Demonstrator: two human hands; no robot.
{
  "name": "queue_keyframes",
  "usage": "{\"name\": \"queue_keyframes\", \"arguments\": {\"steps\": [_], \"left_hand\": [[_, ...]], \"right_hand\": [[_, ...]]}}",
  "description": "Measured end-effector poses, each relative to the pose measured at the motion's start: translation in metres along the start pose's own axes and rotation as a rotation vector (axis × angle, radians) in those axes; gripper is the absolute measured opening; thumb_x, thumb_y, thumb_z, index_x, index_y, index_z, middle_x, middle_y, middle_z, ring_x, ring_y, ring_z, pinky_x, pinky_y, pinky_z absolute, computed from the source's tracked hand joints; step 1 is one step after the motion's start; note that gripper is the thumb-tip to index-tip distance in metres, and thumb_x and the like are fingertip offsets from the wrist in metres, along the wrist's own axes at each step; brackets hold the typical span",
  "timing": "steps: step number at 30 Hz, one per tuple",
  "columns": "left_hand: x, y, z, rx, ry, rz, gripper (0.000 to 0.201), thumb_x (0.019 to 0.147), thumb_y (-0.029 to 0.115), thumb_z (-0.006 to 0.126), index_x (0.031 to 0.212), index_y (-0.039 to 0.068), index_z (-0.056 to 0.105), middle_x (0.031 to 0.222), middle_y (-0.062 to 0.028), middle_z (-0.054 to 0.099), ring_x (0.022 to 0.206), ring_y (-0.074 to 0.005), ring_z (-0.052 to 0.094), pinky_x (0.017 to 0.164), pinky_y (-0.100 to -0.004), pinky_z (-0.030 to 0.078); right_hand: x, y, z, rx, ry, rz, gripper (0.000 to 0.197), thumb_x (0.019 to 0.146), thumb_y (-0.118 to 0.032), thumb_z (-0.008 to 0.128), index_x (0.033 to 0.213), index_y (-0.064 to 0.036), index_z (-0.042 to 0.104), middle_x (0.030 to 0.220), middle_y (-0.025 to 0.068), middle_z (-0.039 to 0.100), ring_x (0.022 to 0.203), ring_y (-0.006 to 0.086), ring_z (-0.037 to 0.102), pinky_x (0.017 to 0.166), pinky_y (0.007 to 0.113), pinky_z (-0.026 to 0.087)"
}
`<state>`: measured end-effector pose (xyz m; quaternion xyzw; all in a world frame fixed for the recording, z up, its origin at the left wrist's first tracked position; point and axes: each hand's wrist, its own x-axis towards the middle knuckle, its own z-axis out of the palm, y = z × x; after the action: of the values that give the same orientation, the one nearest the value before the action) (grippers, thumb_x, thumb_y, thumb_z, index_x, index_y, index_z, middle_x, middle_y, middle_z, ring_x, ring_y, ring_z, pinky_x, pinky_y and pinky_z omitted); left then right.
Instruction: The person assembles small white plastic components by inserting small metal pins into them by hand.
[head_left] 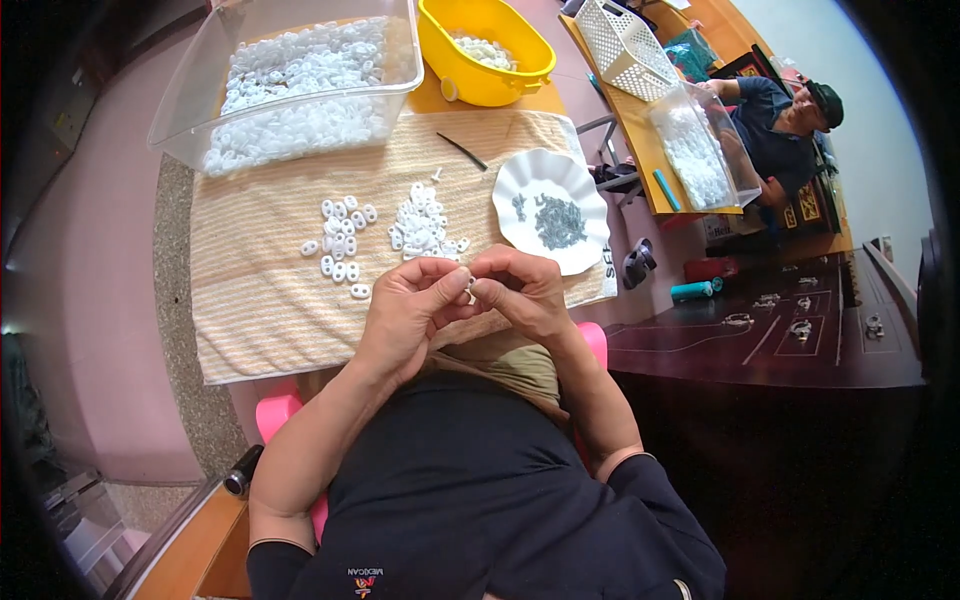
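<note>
My left hand (412,302) and my right hand (528,292) meet at the near edge of a striped towel (270,330), with fingertips pinched together. Between them is a small white plastic piece (470,291), mostly covered by the fingers. Just beyond my left hand lies a heap of small white parts (420,226). To its left, white oval pieces with two holes (338,240) are loosely spread out. Beyond my right hand stands a white wavy-rimmed plate (518,180) holding tiny dark grey bits (560,222). A thin black stick-like tool (462,151) lies farther back on the towel.
A large clear bin (408,60) of white pieces and a yellow tub (500,92) stand at the back. At right, a person (770,130) sits by another table with a clear bin (738,165) and a white basket (625,50). Pink chair parts (278,412) flank my body.
</note>
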<state>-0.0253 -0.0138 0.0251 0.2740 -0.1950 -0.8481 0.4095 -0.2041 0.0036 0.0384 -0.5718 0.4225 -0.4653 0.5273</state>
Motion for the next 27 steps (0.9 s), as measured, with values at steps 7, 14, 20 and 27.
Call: {"name": "queue_keyframes", "arguments": {"steps": [7,14,20,27], "left_hand": [[-0.004,0.0,0.007,0.153,-0.033,-0.009,0.019,0.092,0.017,0.063,0.099,-0.002,0.065,0.085,-0.0065,0.067,0.074,-0.0114,0.064,0.07,-0.0237,0.055],[-0.002,-0.005,0.005,0.154,-0.064,0.016,0.022,0.092,0.019,0.063,0.099,-0.002,0.065,0.087,-0.0072,0.067,0.074,-0.0113,0.064,0.07,-0.0234,0.055],[-0.003,-0.002,0.008,0.161,-0.003,0.004,0.018,0.091,0.017,0.063,0.096,0.0,0.063,0.082,-0.0054,0.065,0.071,-0.0117,0.062,0.069,-0.0243,0.055],[-0.002,-0.005,0.006,0.152,0.048,0.061,0.016,0.09,0.014,0.065,0.095,-0.001,0.064,0.085,-0.0062,0.066,0.072,-0.0104,0.063,0.069,-0.0235,0.055]], "right_hand": [[0.0,0.001,-0.002,-0.042,0.04,-0.115,0.005,0.088,-0.002,0.064,0.09,0.0016,0.061,0.083,0.0038,0.06,0.073,0.0075,0.059,0.063,0.021,0.049],[-0.002,0.0,0.007,-0.026,0.119,-0.077,0.009,0.093,-0.007,0.059,0.088,0.0004,0.058,0.083,0.0019,0.056,0.066,0.0051,0.053,0.057,0.019,0.045],[-0.003,0.006,0.009,-0.062,0.125,-0.06,0.011,0.093,-0.008,0.059,0.088,0.001,0.058,0.082,0.0021,0.056,0.064,0.0055,0.053,0.055,0.019,0.044],[0.006,-0.005,-0.029,-0.314,0.212,0.012,0.009,0.088,-0.005,0.065,0.094,0.0006,0.062,0.075,-0.0003,0.06,0.061,0.0046,0.054,0.051,0.02,0.042]]}}
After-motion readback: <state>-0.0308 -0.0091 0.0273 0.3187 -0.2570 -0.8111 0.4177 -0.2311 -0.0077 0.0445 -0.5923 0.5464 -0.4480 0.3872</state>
